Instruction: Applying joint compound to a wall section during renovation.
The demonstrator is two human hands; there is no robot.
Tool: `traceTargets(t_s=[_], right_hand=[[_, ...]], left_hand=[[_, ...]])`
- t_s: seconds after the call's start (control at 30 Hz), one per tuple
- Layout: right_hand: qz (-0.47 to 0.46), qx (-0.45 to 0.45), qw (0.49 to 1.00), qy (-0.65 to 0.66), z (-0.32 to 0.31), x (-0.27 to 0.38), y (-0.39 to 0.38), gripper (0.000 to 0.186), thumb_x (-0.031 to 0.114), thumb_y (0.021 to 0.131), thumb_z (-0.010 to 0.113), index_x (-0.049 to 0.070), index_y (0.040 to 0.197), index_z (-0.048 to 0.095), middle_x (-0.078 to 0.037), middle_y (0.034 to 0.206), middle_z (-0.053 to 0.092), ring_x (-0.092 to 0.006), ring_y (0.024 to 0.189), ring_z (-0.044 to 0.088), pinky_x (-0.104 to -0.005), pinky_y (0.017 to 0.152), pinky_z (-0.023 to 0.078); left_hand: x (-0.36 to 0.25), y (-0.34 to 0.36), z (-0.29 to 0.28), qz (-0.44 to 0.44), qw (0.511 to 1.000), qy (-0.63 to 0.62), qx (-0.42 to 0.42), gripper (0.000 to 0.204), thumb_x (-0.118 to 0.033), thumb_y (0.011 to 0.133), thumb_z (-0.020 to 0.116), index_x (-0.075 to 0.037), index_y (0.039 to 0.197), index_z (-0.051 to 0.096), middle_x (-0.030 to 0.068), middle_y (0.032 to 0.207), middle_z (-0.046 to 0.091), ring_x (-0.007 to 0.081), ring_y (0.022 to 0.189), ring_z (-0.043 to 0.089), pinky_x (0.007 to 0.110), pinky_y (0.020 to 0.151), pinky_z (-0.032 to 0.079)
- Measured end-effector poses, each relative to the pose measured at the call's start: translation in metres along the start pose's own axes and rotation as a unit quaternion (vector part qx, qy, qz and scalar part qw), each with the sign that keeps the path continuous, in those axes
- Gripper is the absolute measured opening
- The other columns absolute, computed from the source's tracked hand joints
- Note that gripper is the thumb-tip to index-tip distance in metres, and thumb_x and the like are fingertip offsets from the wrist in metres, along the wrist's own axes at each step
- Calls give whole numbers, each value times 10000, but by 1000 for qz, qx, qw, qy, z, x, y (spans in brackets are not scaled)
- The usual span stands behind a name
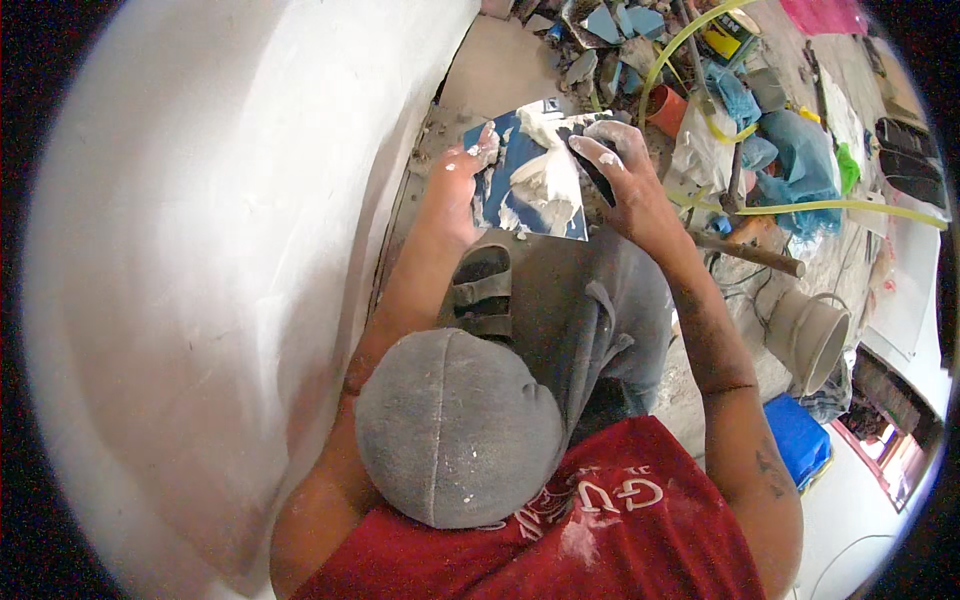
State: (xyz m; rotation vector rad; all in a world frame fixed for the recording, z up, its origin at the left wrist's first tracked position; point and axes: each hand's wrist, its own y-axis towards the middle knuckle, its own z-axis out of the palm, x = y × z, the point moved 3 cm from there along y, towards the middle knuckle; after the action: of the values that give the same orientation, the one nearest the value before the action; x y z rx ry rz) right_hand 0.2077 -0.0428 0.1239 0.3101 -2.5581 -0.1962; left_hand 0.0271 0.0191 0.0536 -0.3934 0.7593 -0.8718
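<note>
1. Central object: a blue board (506,165), thickly smeared with white paste (548,180), is lying tilted between my two hands, above the floor and just beyond my sandal (483,285).
2. Left hand (458,175): I am gripping the board's left edge, fingers closing on it; paste is sticking to the fingertips.
3. Right hand (628,170): I am curling my fingers around a dark tool (593,172) at the board's right side; its full shape is being hidden by the hand, so I cannot tell its kind.
4. Left limit: a white wall (200,280) is rising close beside my left forearm, leaving little room there.
5. Far side: broken blue-grey pieces (605,25) are lying heaped beyond the board, with an orange-red pot (667,108) standing near my right hand.
6. Right side: a brown stick (755,256) is pointing outward just beside my right forearm; a pale yellow strip (850,207) is running above it, crossing near crumpled blue plastic (800,160).
7. Farther right: a whitish bucket (795,330) is leaning, with a blue container (797,440) resting below it in view.
8. Near side: a grey cap (455,430) is covering part of my legs from view.
</note>
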Motion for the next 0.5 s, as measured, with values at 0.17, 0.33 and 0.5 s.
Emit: traceTargets(t_s=[0.17, 0.33, 0.5], right_hand=[[36, 79, 994, 60, 17, -52, -37, 516, 62, 686, 630, 117, 1185, 507, -150, 1142, 477, -325, 1115, 434, -380, 966, 337], [99, 35, 991, 78, -46, -17, -17, 429, -15, 646, 550, 69, 1066, 586, -136, 1091, 539, -327, 1062, 497, -382, 941, 368], [-132, 166, 977, 22, -69, 56, 15, 528, -33, 539, 513, 100, 1041, 607, -104, 1059, 564, -306, 1037, 523, -392, 887, 414]], left_hand=[[-15, 10, -41, 210, 933, 290, -32, 439, -119, 720, 620, 2, 1135, 539, 239, 901, 559, 351, 835, 560, 361, 750, 450], [-40, -3, -7, 32, 966, 246, -74, 301, -280, 875, 529, 2, 968, 578, 100, 864, 634, 159, 691, 622, 292, 602, 511], [-25, 12, -18, -28, 973, 228, 8, 250, -221, 848, 545, 5, 946, 586, 97, 854, 634, 140, 669, 620, 265, 580, 506]])
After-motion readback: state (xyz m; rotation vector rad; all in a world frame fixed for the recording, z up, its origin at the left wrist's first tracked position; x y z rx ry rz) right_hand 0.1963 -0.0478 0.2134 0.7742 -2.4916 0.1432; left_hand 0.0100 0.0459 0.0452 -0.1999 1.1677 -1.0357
